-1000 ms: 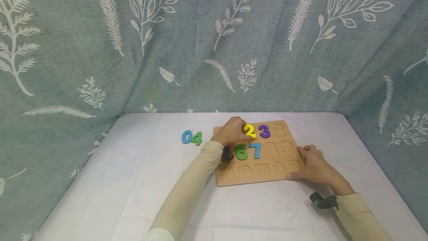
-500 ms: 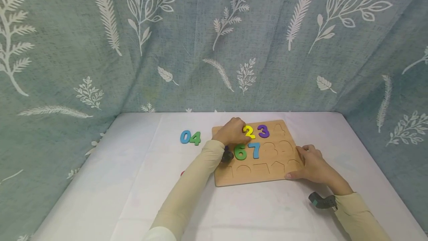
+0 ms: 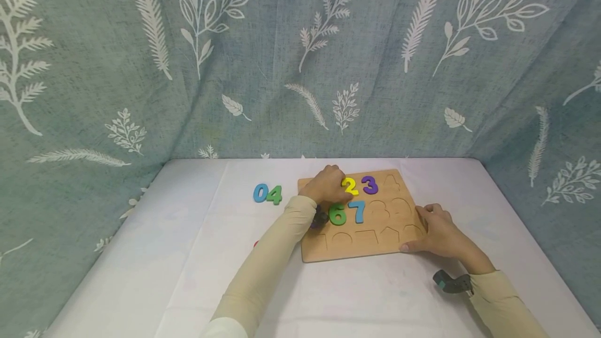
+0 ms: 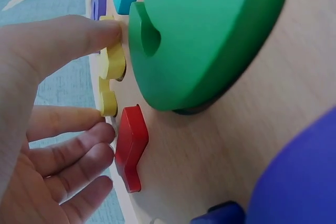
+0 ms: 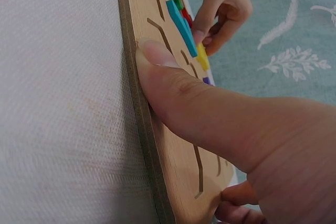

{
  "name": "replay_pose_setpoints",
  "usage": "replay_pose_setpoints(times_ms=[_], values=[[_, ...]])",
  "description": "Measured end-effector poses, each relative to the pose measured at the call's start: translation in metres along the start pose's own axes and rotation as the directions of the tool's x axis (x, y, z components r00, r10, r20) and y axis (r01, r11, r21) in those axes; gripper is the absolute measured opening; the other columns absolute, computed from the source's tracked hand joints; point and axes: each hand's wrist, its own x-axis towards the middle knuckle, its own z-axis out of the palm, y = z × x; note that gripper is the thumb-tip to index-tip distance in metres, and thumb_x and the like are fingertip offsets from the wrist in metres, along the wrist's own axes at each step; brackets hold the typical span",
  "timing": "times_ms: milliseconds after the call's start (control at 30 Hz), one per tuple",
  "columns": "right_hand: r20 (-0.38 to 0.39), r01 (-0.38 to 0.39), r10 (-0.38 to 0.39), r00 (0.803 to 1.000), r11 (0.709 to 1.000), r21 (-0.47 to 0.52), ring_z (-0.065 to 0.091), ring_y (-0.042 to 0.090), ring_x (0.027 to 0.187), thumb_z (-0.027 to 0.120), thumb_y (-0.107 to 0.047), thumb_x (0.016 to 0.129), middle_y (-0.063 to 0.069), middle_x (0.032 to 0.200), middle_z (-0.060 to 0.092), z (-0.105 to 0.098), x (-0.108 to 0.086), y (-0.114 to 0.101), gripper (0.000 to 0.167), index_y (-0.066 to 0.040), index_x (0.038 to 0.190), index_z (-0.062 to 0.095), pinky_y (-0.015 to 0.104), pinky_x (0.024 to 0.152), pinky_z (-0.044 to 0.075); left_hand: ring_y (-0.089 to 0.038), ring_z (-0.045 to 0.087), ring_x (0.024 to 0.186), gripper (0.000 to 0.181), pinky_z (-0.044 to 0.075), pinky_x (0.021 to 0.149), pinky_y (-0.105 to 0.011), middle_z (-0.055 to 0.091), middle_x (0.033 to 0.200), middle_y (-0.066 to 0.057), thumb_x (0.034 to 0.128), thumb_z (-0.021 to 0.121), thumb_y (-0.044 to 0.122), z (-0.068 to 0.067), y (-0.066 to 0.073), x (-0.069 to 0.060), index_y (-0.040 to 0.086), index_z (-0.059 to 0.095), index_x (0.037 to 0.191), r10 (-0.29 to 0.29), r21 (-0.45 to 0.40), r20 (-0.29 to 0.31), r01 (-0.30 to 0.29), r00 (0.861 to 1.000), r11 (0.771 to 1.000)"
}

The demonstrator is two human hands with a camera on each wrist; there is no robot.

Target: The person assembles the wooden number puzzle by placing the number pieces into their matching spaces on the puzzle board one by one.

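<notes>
My left hand [image 3: 324, 185] reaches over the back left of a wooden number board [image 3: 375, 236]. Its thumb and index finger pinch the yellow number 2 [image 4: 112, 64], which sits on the board, slightly raised at its edge. Beside those fingers is a red piece [image 4: 131, 148], hidden from the head view by the hand. A purple 3 [image 3: 370, 185], green 6 [image 3: 337, 214] and blue 7 [image 3: 357, 212] lie in the board around the 2. My right hand [image 3: 439, 231] grips the board's right edge, thumb [image 5: 157, 56] pressed on its near corner.
Left of the board, a blue 0 [image 3: 260, 192] and a green 4 [image 3: 274, 194] lie on the white cloth [image 3: 225, 254]. A bit of a red piece [image 3: 255, 243] peeks out beside the left sleeve. Outlined recesses show along the board's front row and right side. Behind hangs a leaf-patterned curtain [image 3: 263, 40].
The yellow 2 has come down slightly onto the board under my left fingers. The red bit by the left sleeve has come into view. My right hand keeps its place.
</notes>
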Motion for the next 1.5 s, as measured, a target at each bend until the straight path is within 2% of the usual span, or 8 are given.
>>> replay_pose_setpoints(times_ms=[267, 367, 567, 733, 933, 1100, 1300, 1500], values=[[0.003, 0.001, -0.001, 1.000, 1.000, -0.008, 0.042, 0.053, 0.123, 0.094, -0.056, 0.065, 0.040, 0.139, 0.040, 0.005, 0.001, -0.001, 0.126, 0.020, 0.148, 0.037, 0.070, 0.101, 0.046, -0.015, 0.051, 0.080, 0.029, 0.045, 0.066, -0.024, 0.058, 0.089, -0.003, 0.0885, 0.076, 0.037, 0.000, -0.003, -0.005, 0.009, 0.070, 0.084, -0.019, 0.003, -0.001, 0.019, 1.000, 1.000], [0.000, 0.006, -0.006, 1.000, 1.000, -0.010, 0.043, 0.053, 0.123, 0.094, -0.056, 0.065, 0.040, 0.138, 0.041, 0.005, 0.001, -0.002, 0.126, 0.020, 0.148, 0.037, 0.069, 0.101, 0.046, -0.019, 0.058, 0.089, 0.032, 0.052, 0.074, -0.028, 0.066, 0.096, -0.008, 0.0920, 0.074, 0.037, -0.004, -0.003, -0.008, 0.005, 0.074, 0.088, -0.012, -0.008, -0.012, 0.012, 1.000, 1.000], [0.003, 0.016, -0.016, 1.000, 1.000, -0.010, 0.042, 0.052, 0.122, 0.095, -0.053, 0.065, 0.039, 0.138, 0.041, 0.005, 0.000, -0.004, 0.125, 0.021, 0.148, 0.036, 0.068, 0.100, 0.047, -0.030, 0.060, 0.126, 0.057, 0.053, 0.108, -0.042, 0.066, 0.134, -0.017, 0.0940, 0.074, 0.041, -0.025, -0.005, -0.024, -0.003, 0.068, 0.131, -0.069, -0.094, -0.056, 0.063, 0.996, 0.994], [0.017, 0.003, -0.003, 1.000, 1.000, -0.002, 0.040, 0.053, 0.124, 0.094, -0.056, 0.066, 0.039, 0.140, 0.039, 0.005, 0.001, -0.003, 0.127, 0.020, 0.149, 0.034, 0.069, 0.102, 0.045, -0.030, 0.059, 0.122, 0.059, 0.054, 0.103, -0.045, 0.064, 0.131, -0.017, 0.0928, 0.075, 0.044, -0.048, -0.013, -0.045, 0.001, 0.067, 0.133, -0.110, -0.137, -0.124, 0.093, 0.986, 0.986], [0.040, -0.016, 0.017, 0.999, 1.000, -0.013, 0.037, 0.056, 0.127, 0.093, -0.058, 0.066, 0.041, 0.143, 0.035, 0.002, 0.001, -0.001, 0.131, 0.021, 0.150, 0.031, 0.071, 0.105, 0.043, -0.028, 0.058, 0.117, 0.058, 0.053, 0.099, -0.045, 0.063, 0.122, -0.011, 0.0922, 0.075, 0.047, -0.075, -0.025, -0.077, 0.006, 0.068, 0.132, -0.140, -0.135, -0.222, 0.112, 0.965, 0.984], [0.034, -0.018, 0.018, 0.999, 1.000, -0.023, 0.039, 0.056, 0.126, 0.092, -0.059, 0.065, 0.041, 0.141, 0.036, 0.001, 0.000, 0.000, 0.131, 0.020, 0.150, 0.032, 0.071, 0.104, 0.043, -0.030, 0.058, 0.116, 0.060, 0.054, 0.096, -0.048, 0.063, 0.124, -0.012, 0.0931, 0.073, 0.049, -0.091, -0.037, -0.106, 0.005, 0.067, 0.134, -0.178, -0.147, -0.296, 0.139, 0.939, 0.979], [0.025, -0.014, 0.015, 1.000, 1.000, -0.026, 0.038, 0.058, 0.127, 0.093, -0.058, 0.065, 0.043, 0.141, 0.036, 0.001, 0.000, 0.000, 0.130, 0.021, 0.149, 0.032, 0.073, 0.103, 0.043, -0.029, 0.058, 0.113, 0.061, 0.053, 0.091, -0.048, 0.063, 0.121, -0.011, 0.0920, 0.074, 0.048, -0.096, -0.059, -0.137, 0.006, 0.067, 0.135, -0.238, -0.156, -0.350, 0.194, 0.906, 0.968], [0.019, -0.018, 0.018, 1.000, 1.000, -0.024, 0.037, 0.060, 0.128, 0.093, -0.058, 0.065, 0.044, 0.142, 0.034, 0.000, -0.001, 0.000, 0.130, 0.021, 0.149, 0.033, 0.073, 0.103, 0.043, -0.033, 0.059, 0.116, 0.061, 0.051, 0.092, -0.051, 0.063, 0.126, -0.013, 0.0915, 0.076, 0.044, -0.094, -0.081, -0.162, 0.006, 0.065, 0.137, -0.275, -0.203, -0.368, 0.212, 0.889, 0.956]])
